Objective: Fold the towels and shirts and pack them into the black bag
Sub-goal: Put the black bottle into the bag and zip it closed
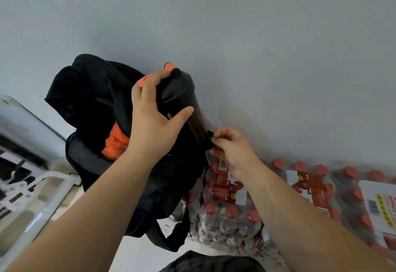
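Both hands busy — left hand (150, 117) curls round the dark bottle (182, 91), right hand (233, 151) pinches a black tab (210, 137) on the right side of the black bag (90, 91), probably holding its pocket open; orange cloth (115, 143) sits inside.

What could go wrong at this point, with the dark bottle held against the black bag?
The left hand grips the dark plastic bottle with the orange-trimmed lid near its top only; it might slip or tip. The right hand pinches just a small black fabric tab on the black backpack, which could slide from its fingers. The backpack's opening gapes, so the orange cloth inside could spill if it slumps.
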Available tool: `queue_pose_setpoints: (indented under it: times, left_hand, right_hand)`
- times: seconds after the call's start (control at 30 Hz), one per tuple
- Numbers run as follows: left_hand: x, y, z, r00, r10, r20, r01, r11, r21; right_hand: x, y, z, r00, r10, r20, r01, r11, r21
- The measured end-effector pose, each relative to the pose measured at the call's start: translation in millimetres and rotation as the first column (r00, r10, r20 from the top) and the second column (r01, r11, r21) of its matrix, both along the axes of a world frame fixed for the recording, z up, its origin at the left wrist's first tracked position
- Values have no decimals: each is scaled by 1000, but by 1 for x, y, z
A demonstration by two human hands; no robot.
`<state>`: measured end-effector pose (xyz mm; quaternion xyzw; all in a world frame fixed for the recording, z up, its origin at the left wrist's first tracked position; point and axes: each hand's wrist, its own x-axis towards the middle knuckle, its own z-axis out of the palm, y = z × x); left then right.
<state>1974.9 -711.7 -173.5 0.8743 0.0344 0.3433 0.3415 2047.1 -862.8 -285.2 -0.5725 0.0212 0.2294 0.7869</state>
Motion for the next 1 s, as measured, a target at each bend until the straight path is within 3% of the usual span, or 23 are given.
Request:
queue_pose_setpoints:
  times: [0.3, 0.47, 0.6, 0.7, 0.87, 1.0]
  left_hand:
    - [-18, 22, -35, 993, 114, 26, -104, 960, -259]
    - [-13, 35, -28, 995, -99, -17, 97, 990, -98]
    - [2, 37, -20, 952, -302, -44, 305, 948, 96]
    - [10, 34, -15, 932, -341, -124, 352, 932, 83]
    - [12, 17, -19, 984, -170, -50, 172, 985, 25]
    - [7, 6, -26, 1000, -1, -14, -1, 989, -147]
  right_hand:
    - [0, -3, -6, 1000, -8, -6, 9, 995, 101]
    - [2, 0, -3, 998, -5, 63, 3, 1000, 31]
    - [2, 6, -2, 997, -13, 75, 11, 1000, 28]
    - [3, 6, -1, 998, -28, 55, 25, 998, 49]
    - [3, 5, 1, 998, -56, 42, 54, 997, 48]
    - [1, 6, -1, 997, -79, 18, 77, 994, 74]
